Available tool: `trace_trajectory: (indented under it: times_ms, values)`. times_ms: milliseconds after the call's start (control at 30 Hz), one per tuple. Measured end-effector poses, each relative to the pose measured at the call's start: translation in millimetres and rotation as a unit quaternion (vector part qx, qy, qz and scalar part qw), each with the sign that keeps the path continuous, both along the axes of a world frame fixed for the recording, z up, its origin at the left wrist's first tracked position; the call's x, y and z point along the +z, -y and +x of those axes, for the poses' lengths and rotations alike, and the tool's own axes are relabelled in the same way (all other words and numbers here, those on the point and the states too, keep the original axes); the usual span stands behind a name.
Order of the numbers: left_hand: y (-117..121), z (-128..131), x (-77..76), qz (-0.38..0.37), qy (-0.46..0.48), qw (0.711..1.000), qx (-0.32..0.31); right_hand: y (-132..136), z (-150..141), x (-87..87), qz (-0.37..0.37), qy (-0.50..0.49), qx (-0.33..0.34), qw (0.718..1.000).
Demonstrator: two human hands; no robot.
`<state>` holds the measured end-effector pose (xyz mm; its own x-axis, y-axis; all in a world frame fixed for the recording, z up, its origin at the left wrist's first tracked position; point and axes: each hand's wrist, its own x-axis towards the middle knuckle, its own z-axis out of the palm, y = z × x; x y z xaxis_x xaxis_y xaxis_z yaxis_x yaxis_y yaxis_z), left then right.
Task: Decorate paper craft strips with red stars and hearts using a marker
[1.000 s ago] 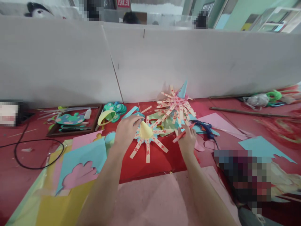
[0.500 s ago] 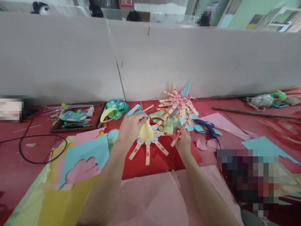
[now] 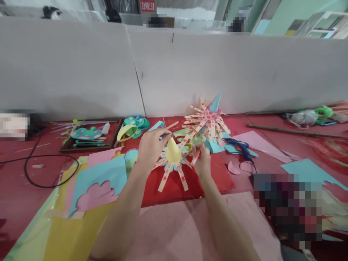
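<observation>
My left hand (image 3: 151, 145) is closed, with thumb and fingers pinching the tip of a yellow paper cone (image 3: 173, 152). The cone stands on a blue scalloped paper base, from which cream paper strips (image 3: 165, 178) with red letters and stars fan out. My right hand (image 3: 203, 161), just right of the strips, wraps round a red marker (image 3: 195, 158) that points down and to the left. Behind it stands a second figure (image 3: 209, 119), pink with a blue cone and many printed strips. Yellow- and red-handled scissors (image 3: 187, 146) lie partly hidden between the two figures.
A blue glue gun (image 3: 240, 146) rests at the right near pink and blue paper scraps. On the left are a dark tray (image 3: 89, 148) of tools, green spotted cutouts (image 3: 137, 125), a cut blue sheet (image 3: 100, 177) and a black cable (image 3: 51, 186). A white partition (image 3: 217, 69) rises behind.
The strip figure has turned under my left hand, so different strips face me, and its cone has moved slightly right. My right hand has come left with the marker, closer to the strips.
</observation>
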<state>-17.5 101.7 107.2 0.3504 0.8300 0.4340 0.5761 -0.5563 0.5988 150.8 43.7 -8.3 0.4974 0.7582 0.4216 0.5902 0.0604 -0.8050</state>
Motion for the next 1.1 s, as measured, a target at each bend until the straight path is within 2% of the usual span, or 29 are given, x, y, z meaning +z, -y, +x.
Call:
trace_trajectory:
  times_ms: [133,233,400,633,833,1000,1100]
  values:
    - [1.5,1.1,-0.1,0.019,0.012,1.000,0.005,1.9,-5.8,-8.3,-0.043,-0.085,0.046,0.994]
    - [2.6,1.5,-1.5,0.031,0.018,0.999,0.001,1.7,-5.4,-10.4,-0.041,-0.133,0.055,0.989]
    - [4.1,1.5,-2.1,0.036,0.026,0.999,0.000,1.4,-5.3,-7.4,-0.022,-0.126,0.051,0.990]
    - [6.8,2.8,0.6,0.005,0.067,0.998,-0.020,2.3,-4.1,2.8,0.019,-0.133,0.043,0.990]
    - [9.7,4.9,2.7,-0.005,0.078,0.996,-0.038,-2.9,-4.5,-2.6,0.026,-0.185,0.126,0.974]
    - [15.6,10.9,3.8,-0.009,0.074,0.996,-0.037,-2.6,-2.8,0.8,0.035,-0.124,0.091,0.987]
    - [14.8,10.4,6.6,-0.019,0.105,0.993,-0.048,-0.7,-1.8,4.3,0.040,-0.108,0.062,0.991]
